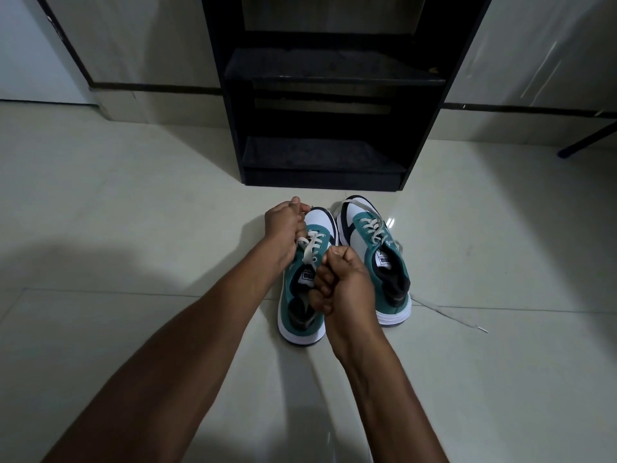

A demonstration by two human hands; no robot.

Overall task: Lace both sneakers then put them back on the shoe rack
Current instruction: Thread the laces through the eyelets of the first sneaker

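Two green, white and navy sneakers stand side by side on the floor, toes toward the black shoe rack (324,175). My left hand (283,225) is closed on a white lace end beside the toe of the left sneaker (297,315). My right hand (337,282) is a fist over that sneaker's tongue, gripping the other lace end. The lace (312,247) crosses the eyelets between my hands. The right sneaker (377,259) sits untouched, its lace crossed through the eyelets, and one loose lace end (447,312) trails on the floor to the right.
The rack has two dark shelves (330,68) facing me, both without shoes. Pale floor tiles (133,228) spread on every side. A dark furniture leg (587,138) slants at the far right. Walls stand behind the rack.
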